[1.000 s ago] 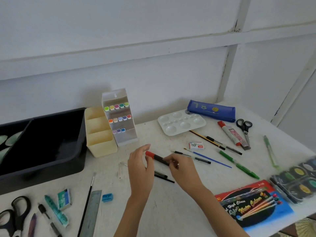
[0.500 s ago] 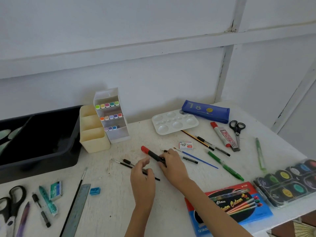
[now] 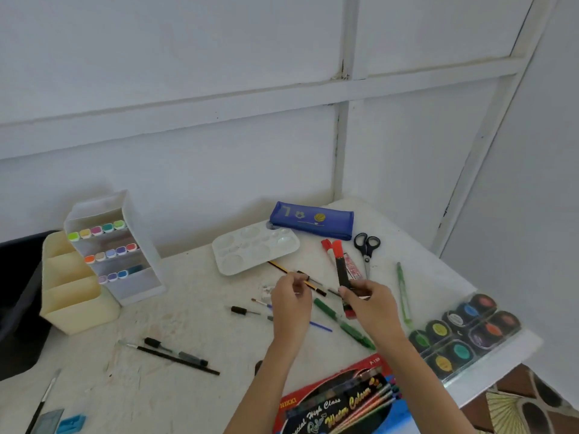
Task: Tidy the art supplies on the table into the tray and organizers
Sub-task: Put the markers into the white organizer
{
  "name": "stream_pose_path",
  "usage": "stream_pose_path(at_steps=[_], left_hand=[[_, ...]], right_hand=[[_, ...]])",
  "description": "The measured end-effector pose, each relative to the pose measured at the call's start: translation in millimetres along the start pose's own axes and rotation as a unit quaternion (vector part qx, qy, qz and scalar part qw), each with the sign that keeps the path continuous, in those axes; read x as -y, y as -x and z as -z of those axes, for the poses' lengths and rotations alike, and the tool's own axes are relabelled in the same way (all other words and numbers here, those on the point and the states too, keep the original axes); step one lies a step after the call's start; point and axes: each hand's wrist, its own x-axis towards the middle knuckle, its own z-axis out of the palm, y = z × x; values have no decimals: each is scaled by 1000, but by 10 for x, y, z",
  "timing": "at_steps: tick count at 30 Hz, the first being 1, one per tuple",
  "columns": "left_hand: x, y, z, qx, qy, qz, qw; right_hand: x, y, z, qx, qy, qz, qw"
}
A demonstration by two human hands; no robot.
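Note:
My right hand (image 3: pixel 371 305) grips a black marker with a red cap (image 3: pixel 340 266) and holds it upright above the table, cap up. My left hand (image 3: pixel 289 297) hovers just left of it, fingers curled over a yellow-and-black pencil (image 3: pixel 277 266); whether it holds the pencil is unclear. The white organizer (image 3: pixel 138 277) with coloured markers and the cream organizer (image 3: pixel 72 299) stand at the left. The black tray (image 3: pixel 18 296) is at the far left edge. A green pen (image 3: pixel 344 325) lies under my hands.
A white palette (image 3: pixel 253 249), blue pencil case (image 3: pixel 313 220), red marker (image 3: pixel 326 247), scissors (image 3: pixel 366 245) and light green pen (image 3: pixel 402 292) lie at the back right. A watercolour set (image 3: pixel 463 333) and colour box (image 3: pixel 338 402) are near the right edge. Black pens (image 3: pixel 175 355) lie front left.
My right hand has lifted the red-capped marker off the table and stood it upright further right. My left hand left the black pens and moved right to the pencil. The view swung right.

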Motion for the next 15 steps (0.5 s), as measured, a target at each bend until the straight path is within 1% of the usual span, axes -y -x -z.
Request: stream_pose_path(at_steps=[2,6,12,15], left_hand=[[-77,-117,-242,23,-13,-4,1000],[-211,-316,-641,61,-50,-7,997],[-188,-481,-925,57,-141,-14,988],[-165,-460,-930,33,-143,-25,989]], right_hand=[[-39,-41,153,1,-29,-17,999],[-84,-94,317,11,-50,-34,998],[-87,-168,402,2,-77,-36,996],[-87,-199,423,2,-81,-35,996]])
